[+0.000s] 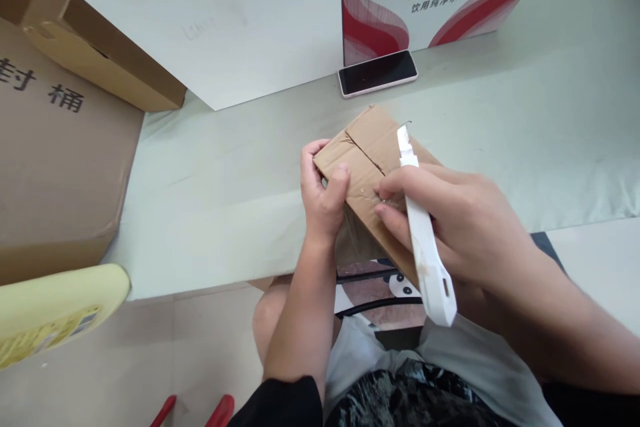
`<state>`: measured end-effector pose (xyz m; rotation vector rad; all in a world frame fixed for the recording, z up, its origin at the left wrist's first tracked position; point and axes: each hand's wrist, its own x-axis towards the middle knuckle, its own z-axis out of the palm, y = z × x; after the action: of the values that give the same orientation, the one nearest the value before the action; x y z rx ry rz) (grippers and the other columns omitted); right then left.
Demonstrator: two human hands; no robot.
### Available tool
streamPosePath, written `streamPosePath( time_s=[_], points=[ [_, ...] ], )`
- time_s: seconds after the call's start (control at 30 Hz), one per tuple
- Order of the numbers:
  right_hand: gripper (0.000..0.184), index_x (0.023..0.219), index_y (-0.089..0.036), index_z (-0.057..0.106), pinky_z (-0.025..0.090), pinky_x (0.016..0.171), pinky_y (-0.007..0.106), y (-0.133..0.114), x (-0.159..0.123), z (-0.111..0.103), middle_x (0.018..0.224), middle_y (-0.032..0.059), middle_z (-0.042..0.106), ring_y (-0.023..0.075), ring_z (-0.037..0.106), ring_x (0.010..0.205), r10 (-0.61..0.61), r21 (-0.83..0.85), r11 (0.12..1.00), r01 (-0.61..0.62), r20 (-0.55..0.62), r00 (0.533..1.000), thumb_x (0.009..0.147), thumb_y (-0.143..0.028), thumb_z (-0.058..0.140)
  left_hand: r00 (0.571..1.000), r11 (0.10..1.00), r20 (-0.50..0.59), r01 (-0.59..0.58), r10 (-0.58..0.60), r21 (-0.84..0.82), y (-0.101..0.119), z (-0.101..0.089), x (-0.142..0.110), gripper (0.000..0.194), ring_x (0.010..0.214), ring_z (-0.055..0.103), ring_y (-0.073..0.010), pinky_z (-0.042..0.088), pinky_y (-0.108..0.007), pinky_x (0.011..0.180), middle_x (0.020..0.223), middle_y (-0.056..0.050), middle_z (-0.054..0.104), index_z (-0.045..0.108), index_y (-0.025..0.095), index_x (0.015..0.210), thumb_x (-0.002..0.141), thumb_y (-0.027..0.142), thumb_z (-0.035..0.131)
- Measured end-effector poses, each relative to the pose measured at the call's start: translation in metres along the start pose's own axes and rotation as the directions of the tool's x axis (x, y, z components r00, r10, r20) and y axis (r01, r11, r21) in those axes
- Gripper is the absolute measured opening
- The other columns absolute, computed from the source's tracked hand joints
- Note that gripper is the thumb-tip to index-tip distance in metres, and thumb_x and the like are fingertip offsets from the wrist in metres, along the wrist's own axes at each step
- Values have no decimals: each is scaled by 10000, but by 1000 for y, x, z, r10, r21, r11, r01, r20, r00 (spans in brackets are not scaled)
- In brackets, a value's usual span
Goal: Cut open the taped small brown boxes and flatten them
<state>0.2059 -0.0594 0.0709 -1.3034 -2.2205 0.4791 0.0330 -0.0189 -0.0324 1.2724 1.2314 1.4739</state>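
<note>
A small brown cardboard box (370,147) is tilted over the front part of the covered table, a dark seam running across its top face. My left hand (325,197) grips the box's left end, thumb on top and fingers round the far side. Across my right hand (450,213) lies a white utility knife (425,247), its blade out and pointing away from me. The thumb and index fingertip of that hand come together on the box's top near the seam; what they pinch there is too small to make out.
A phone (379,73) lies behind the box, against a white and red carton (425,0). Beside it stands a large white box (240,20). Big brown cartons (60,147) are at left, with a yellow container (65,310) in front. Below the table edge is a panda-print bag (375,300).
</note>
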Motion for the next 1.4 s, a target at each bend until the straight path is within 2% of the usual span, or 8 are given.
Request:
streamPosePath(
  time_s=[0.17,0.43,0.83,1.1,1.4],
  points=[
    [271,799,-195,623,308,527,238,-1,0,1,731,1,618,92,471,577,-6,3,1000,6,-7,1000,1015,-326,526,999,998,-51,4,-8,-70,-1,3,0,580,960,599,-238,523,-394,885,1074,-59,622,553,262,1143,786,686,725],
    [213,879,-217,619,316,552,258,0,0,0,788,27,651,120,487,598,36,-6,999,-36,30,999,1010,-353,521,1000,1000,-31,5,-5,15,1,0,1,561,917,614,-227,544,-377,828,1063,-57,623,552,264,1156,812,687,685],
    [179,919,-219,620,336,550,254,0,2,-2,750,13,637,124,500,604,31,11,999,-32,47,998,1007,-344,526,1000,999,-28,3,-4,-32,-1,-1,2,552,913,596,-225,525,-369,814,1046,-48,612,551,274,1139,808,688,704],
    [189,922,-211,616,316,552,248,2,0,1,784,18,646,120,497,616,21,-9,1000,-21,30,999,1010,-347,519,1000,1000,-22,7,-7,-12,0,-1,2,586,897,597,-222,529,-372,809,1045,-53,613,545,271,1143,801,725,689],
    [199,945,-221,630,246,545,243,5,-1,4,860,43,653,117,419,594,-16,-87,996,19,38,999,1010,-346,489,1000,1000,17,22,-22,11,2,-3,2,562,928,606,-233,539,-381,828,1066,-56,604,525,276,1148,822,713,660]
  ],
)
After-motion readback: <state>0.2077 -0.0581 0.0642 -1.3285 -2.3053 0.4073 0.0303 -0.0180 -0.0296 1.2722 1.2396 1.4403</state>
